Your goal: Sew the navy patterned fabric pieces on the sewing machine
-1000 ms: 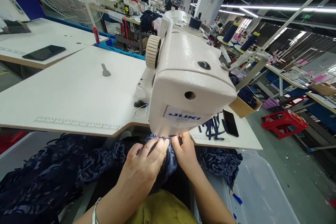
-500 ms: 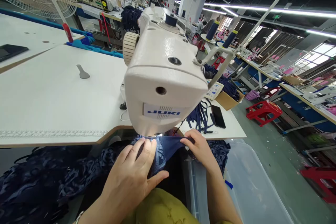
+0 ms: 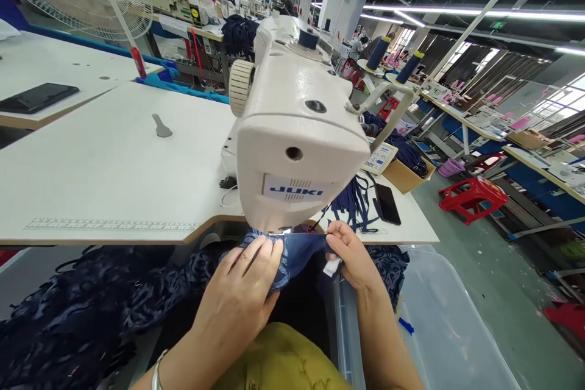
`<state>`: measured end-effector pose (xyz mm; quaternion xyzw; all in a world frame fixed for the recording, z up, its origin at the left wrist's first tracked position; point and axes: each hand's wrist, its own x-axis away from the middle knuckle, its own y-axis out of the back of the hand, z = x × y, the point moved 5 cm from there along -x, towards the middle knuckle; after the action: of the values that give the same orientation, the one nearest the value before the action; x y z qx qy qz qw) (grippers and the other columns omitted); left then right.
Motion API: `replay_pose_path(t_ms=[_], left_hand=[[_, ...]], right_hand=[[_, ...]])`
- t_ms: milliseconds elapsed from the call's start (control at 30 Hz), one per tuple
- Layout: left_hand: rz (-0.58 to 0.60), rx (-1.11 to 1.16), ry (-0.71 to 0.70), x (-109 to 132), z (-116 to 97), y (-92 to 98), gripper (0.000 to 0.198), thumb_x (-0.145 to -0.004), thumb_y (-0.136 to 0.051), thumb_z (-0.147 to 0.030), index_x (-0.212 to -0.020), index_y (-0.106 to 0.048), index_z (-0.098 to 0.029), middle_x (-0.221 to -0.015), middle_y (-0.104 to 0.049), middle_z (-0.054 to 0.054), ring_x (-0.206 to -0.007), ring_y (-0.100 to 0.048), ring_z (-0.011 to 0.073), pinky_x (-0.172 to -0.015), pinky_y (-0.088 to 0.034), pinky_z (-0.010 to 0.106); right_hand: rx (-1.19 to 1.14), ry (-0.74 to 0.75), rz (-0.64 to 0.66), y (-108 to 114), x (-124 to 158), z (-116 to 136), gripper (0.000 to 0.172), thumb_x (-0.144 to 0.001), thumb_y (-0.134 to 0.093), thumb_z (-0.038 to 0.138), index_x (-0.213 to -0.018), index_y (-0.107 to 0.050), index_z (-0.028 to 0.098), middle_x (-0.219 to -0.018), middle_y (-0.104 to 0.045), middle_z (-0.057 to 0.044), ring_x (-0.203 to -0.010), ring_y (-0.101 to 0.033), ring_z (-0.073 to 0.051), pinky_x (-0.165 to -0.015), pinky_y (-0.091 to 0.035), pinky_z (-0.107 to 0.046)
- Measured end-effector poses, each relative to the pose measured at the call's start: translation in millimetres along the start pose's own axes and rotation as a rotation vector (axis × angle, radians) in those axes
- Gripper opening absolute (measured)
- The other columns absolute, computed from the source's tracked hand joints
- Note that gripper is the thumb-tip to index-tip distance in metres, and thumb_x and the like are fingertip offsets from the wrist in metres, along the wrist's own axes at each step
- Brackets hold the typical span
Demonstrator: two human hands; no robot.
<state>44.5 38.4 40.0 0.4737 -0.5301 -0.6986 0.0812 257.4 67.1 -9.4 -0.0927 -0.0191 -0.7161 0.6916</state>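
Observation:
A navy garment piece with lighter lace (image 3: 299, 253) lies under the head of a white JUKI sewing machine (image 3: 301, 128). My left hand (image 3: 242, 289) rests over the lace part, its fingers close together near the needle area and its thumb tucked in at the cloth's lower edge. The needle and presser foot are hidden behind the machine head. To the right, my right hand (image 3: 350, 253) pinches the end of the piece and holds it stretched out. A small white label (image 3: 332, 266) hangs below those fingers.
Dark patterned garments (image 3: 100, 298) are heaped at the left. Navy straps (image 3: 354, 204) and a phone (image 3: 387, 204) lie right of the machine. A clear plastic bin (image 3: 448, 311) stands at lower right. A grey metal piece (image 3: 161, 126) lies on the white tabletop (image 3: 105, 177).
My right hand has turned, and the white label now shows beneath it. My left thumb has drawn in from being spread out. The view has shifted slightly.

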Motion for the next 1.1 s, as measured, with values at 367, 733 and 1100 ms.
replay_pose_path(t_ms=[367, 733, 1100], left_hand=[[-0.027, 0.024, -0.184, 19, 16, -9.0, 0.046, -0.095, -0.031, -0.006, -0.137, -0.045, -0.019, -0.131, -0.059, 0.003, -0.124, -0.05, 0.0154, -0.109, -0.028, 0.031], [-0.066, 0.139, -0.057, 22, 24, -17.9, 0.045, -0.099, -0.029, -0.014, -0.141, -0.039, -0.027, -0.131, -0.06, 0.0, -0.129, -0.045, 0.0125, -0.113, -0.015, 0.036], [-0.069, 0.07, -0.01, 25, 26, -15.2, 0.047, -0.099, -0.025, -0.015, -0.14, -0.041, -0.03, -0.131, -0.06, 0.001, -0.123, -0.052, 0.0152, -0.108, -0.021, 0.038]], right_hand=[[0.381, 0.226, 0.066, -70, -8, 15, 0.016, -0.086, -0.057, 0.03, -0.099, -0.052, 0.023, -0.07, -0.048, 0.006, -0.062, -0.049, -0.01, -0.061, -0.041, -0.024], [0.577, 0.372, 0.168, -67, -3, 27, 0.015, -0.091, -0.047, 0.018, -0.102, -0.057, 0.022, -0.094, -0.057, -0.001, -0.087, -0.053, -0.014, -0.08, -0.042, -0.027], [0.897, 0.478, 0.214, -75, -8, 36, 0.019, -0.097, -0.039, 0.022, -0.086, -0.054, 0.022, -0.085, -0.055, -0.001, -0.081, -0.053, -0.015, -0.074, -0.04, -0.028]])
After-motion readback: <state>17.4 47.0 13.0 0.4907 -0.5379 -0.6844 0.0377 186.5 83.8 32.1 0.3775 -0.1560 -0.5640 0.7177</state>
